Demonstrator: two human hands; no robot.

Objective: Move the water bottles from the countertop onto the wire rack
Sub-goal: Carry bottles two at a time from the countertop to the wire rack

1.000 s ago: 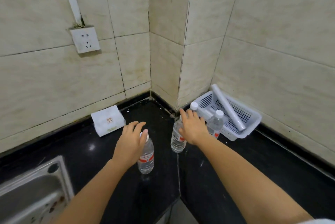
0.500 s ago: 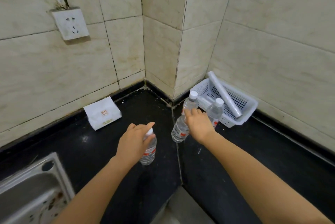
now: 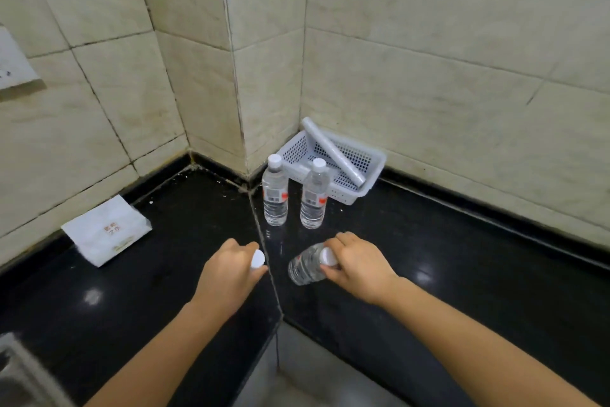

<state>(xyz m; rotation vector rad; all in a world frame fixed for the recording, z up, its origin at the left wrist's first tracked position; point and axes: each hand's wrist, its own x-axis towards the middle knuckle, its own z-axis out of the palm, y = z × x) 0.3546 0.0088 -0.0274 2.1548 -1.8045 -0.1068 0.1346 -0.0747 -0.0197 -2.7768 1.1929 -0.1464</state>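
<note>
The left hand (image 3: 231,274) curls around the top of the first bottle (image 3: 257,258). Only its white cap shows between thumb and forefinger, and its body is hidden beneath the hand. Beside it, the right hand (image 3: 359,266) grips the neck of the second bottle (image 3: 303,269), which tilts away from the palm over the black countertop (image 3: 462,258). Beyond the gap between the hands, the third bottle (image 3: 275,198) and fourth bottle (image 3: 313,203) stand upright on the countertop, near each other but apart. Behind them, a white basket (image 3: 376,162) holds a roll (image 3: 333,151). Well left of the left hand lies a tissue pack (image 3: 107,233).
</note>
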